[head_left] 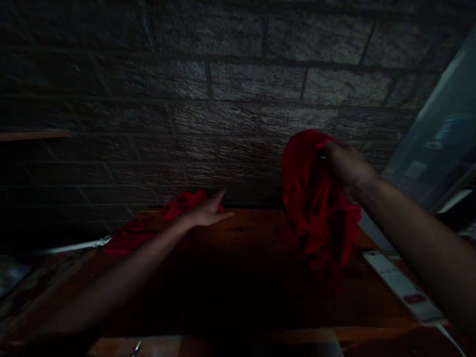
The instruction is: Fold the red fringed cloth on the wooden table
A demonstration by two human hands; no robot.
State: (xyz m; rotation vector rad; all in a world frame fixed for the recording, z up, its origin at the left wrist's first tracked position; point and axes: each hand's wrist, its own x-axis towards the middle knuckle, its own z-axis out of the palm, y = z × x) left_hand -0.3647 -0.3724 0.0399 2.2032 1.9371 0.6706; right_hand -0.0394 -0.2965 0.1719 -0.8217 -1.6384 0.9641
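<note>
The scene is dim. My right hand is raised at the right, its fingers closed on the top of a bunched red cloth that hangs down above a wooden table. My left hand reaches out over the table's far side, fingers stretched flat and holding nothing. It lies next to a second red cloth that is spread low on the table's far left edge.
A dark brick wall stands right behind the table. A white phone-like slab with a cable lies on the table at the right. A pale rod lies at the left, and a shelf edge juts out higher up.
</note>
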